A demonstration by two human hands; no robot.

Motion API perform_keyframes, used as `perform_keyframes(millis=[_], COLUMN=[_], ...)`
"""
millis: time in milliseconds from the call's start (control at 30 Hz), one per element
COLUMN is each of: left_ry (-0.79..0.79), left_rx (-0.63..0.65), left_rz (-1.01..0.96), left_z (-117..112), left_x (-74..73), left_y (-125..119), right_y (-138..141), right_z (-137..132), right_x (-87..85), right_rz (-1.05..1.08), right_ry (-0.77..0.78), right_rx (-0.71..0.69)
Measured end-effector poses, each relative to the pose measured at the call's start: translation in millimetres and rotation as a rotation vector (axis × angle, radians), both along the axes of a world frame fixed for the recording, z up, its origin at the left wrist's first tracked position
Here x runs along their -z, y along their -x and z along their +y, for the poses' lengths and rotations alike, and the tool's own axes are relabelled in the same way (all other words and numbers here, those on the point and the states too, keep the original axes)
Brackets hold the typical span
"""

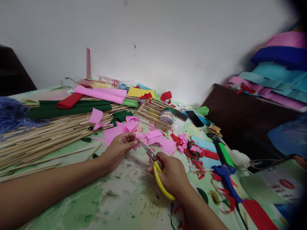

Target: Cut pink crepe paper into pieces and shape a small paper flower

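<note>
The right hand (171,174), nearer the camera, grips the scissors (156,171), their long axis running forward and left to the pink paper (140,136) pinched in the left hand (121,145) over the desk (115,204); blade-to-paper contact is too blurred to confirm.

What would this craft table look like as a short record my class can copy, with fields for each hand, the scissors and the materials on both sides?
Left hand: pinching a pink piece
Right hand: holding yellow-handled scissors
Scissor tips: at the pink piece, near the left fingertips; whether touching, unclear
Left side: wooden sticks, tangled blue cord
Right side: blue glue gun, red scraps
Toward the wall: yellow sheet, dark phone
</note>
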State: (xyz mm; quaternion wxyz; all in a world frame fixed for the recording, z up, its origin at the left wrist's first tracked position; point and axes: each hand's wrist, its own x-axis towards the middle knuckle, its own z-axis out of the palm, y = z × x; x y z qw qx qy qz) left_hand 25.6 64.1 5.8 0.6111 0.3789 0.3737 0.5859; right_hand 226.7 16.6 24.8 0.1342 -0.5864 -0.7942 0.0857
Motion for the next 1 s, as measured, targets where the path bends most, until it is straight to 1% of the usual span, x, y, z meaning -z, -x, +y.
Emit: perform_keyframes(millis=[200, 533, 800, 1000], left_ry=[0.013, 0.047, 0.033, 0.02], left_rx=[0.026, 0.019, 0.025, 0.064], left_rz=[-0.011, -0.032, -0.009, 0.012], left_z=[1.3, -0.1, -0.6, -0.6], left_x=[-1.7, -3.0, -2.7, -1.6], left_y=[-0.7, 0.4, 0.4, 0.5], right_y=[1.2, 1.5, 2.2, 2.4], right_z=[-0.1, -0.3, 0.9, 0.7], right_x=[-1.4, -0.3, -1.0, -0.6], right_rz=[0.013, 0.007, -0.007, -0.017], right_ry=[-0.01, -0.015, -0.014, -0.01], right_rx=[0.01, 0.026, 0.023, 0.024])
